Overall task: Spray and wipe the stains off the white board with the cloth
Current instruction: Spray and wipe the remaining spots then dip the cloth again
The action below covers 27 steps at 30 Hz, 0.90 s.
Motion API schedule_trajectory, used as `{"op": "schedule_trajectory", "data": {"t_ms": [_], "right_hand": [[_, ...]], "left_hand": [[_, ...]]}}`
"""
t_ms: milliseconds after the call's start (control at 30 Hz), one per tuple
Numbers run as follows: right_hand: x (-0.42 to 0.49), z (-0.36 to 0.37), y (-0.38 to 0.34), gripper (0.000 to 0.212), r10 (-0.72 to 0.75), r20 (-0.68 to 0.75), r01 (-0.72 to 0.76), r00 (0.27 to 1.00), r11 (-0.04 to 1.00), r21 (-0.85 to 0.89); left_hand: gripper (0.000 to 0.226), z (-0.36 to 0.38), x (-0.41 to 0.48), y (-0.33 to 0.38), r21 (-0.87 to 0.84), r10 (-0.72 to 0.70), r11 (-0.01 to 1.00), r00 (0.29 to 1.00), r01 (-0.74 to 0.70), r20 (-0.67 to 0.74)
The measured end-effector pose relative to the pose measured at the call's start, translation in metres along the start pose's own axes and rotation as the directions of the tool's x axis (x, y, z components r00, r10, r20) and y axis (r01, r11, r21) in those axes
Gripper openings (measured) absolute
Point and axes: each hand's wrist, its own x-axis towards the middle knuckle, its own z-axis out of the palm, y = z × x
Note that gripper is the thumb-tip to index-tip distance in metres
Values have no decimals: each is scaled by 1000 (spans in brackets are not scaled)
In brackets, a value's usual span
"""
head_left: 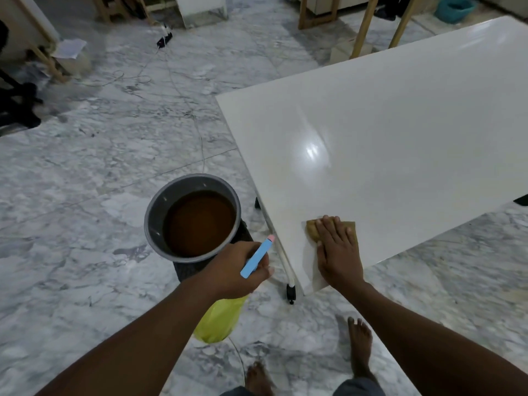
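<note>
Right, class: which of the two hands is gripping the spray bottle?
The left hand: its fingers curl round the yellow spray bottle, held beside the white board. The right hand instead lies flat on the brown cloth on that board.

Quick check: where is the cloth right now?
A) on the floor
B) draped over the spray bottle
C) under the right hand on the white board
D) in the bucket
C: the right hand lies flat on the brown cloth, pressing it to the white board near its corner; the left hand grips the spray bottle.
</note>
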Motion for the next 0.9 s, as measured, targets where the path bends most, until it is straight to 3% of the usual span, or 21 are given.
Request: {"op": "schedule_trajectory", "data": {"t_ms": [133, 300, 400, 500, 600, 700, 800, 833, 900], "right_hand": [[-17, 12, -30, 61, -16, 15, 15, 1000, 998, 60], [-53, 37, -100, 45, -246, 71, 237, 967, 964, 123], [-79, 42, -136, 23, -197, 314, 72, 929, 927, 367], [-98, 30, -148, 24, -16, 259, -132, 966, 828, 544], [-84, -17, -139, 26, 184, 298, -349, 937, 565, 747], [-56, -72, -101, 32, 328, 463, -563, 823, 369, 740], [-30, -131, -50, 37, 366, 711, -701, 600, -187, 688], [-25, -153, -30, 40, 345, 743, -662, 573, -339, 669], [-20, -186, 12, 49, 320, 737, -526, 596, -538, 659]], "left_hand": [[19, -9, -14, -16, -57, -29, 998, 1000, 30, 6], [17, -10, -18, -20, -50, -25, 998, 1000, 24, -9], [10, -8, -19, -15, -15, 1, 1000, 999, -1, -32], [11, -9, -17, -5, -20, 2, 1000, 1000, -2, -24], [12, -9, -11, 13, -19, -4, 1000, 1000, 4, -23], [17, -2, 2, 41, 3, 21, 1000, 1000, -21, 7], [19, 12, 26, 83, 20, 45, 999, 996, -46, 78], [20, 19, 37, 102, 43, 54, 997, 993, -59, 106], [21, 35, 58, 137, 63, 61, 995, 981, -74, 183]]}}
